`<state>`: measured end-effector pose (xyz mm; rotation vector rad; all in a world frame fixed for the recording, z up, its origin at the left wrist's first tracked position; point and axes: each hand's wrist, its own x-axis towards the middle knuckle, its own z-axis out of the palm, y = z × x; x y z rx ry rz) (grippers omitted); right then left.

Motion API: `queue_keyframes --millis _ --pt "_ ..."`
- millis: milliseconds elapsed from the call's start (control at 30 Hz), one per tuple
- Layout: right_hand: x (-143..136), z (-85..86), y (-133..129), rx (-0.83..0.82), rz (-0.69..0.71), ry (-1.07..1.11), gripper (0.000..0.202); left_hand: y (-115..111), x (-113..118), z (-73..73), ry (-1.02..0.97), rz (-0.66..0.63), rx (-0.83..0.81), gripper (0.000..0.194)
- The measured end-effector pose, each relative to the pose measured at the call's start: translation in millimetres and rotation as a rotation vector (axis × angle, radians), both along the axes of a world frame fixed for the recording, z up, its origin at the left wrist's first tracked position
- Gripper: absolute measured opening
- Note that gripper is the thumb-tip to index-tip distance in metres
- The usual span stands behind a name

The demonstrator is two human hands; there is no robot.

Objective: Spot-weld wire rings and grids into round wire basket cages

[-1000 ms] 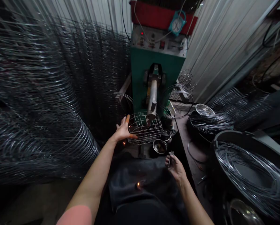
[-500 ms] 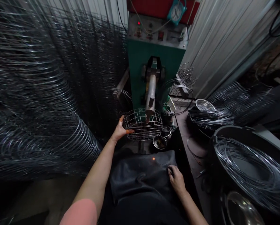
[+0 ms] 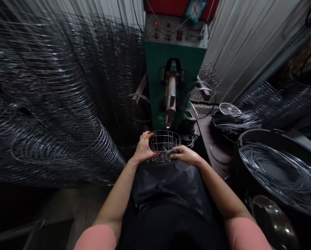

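Note:
A round wire basket (image 3: 166,137) of thin metal rods sits low in front of the machine, over my lap. My left hand (image 3: 143,148), with orange covers on the thumb and a finger, grips the basket's left side. At the near right of the basket is my right hand (image 3: 184,154), its darkened fingertips closed together. A short thin wire (image 3: 164,149) shows at those fingertips, against the basket's near side. Just above and beyond the basket, the machine's metal electrode arm (image 3: 170,100) points down, apart from it.
The green machine (image 3: 155,69) stands ahead under a control panel (image 3: 189,36). Stacked wire rings (image 3: 74,104) crowd the left. On the right are a tub with coiled wire (image 3: 270,163), another wire coil (image 3: 236,121) and a shiny metal bowl (image 3: 272,218). A dark apron (image 3: 171,184) covers my lap.
My left hand has drawn the basket toward me, out from under the electrode arm. My right hand has risen from my lap to the basket's near side. A small spark on the apron is gone.

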<state>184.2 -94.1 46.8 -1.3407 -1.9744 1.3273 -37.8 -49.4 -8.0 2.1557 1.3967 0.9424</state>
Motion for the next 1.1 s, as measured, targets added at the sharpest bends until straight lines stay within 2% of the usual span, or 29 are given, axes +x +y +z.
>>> queue_keyframes --millis 67,200,333,467,600,733,967,1100 --pt "-10 -5.9 14 0.057 -0.055 -0.120 0.020 -4 10 6.6 0.084 -0.024 0.013 0.090" --pt "-20 -21.0 23 0.360 -0.182 -0.333 0.015 -2 22 13.4 0.098 -0.028 0.014 0.088" --pt "-11 -25.7 17 0.507 -0.059 -0.289 0.019 3 25 13.2 0.061 -0.022 -0.011 0.088" --pt "1 -29.0 15 0.542 0.016 -0.319 0.033 8 29 7.8 0.050 -0.028 -0.031 0.086" --pt "2 -36.0 19 0.576 -0.007 -0.337 0.024 15 31 0.3 0.016 -0.030 -0.020 0.086" --pt "0 -40.3 24 0.608 -0.017 -0.379 0.024 21 31 -5.2 -0.008 -0.029 -0.033 0.087" --pt "0 -31.0 43 0.627 -0.024 -0.425 0.024 41 33 -3.0 -0.074 -0.013 -0.070 0.085" --pt "-1 -31.5 52 0.626 -0.060 -0.396 0.018 51 36 -3.0 -0.116 -0.042 -0.063 0.083"
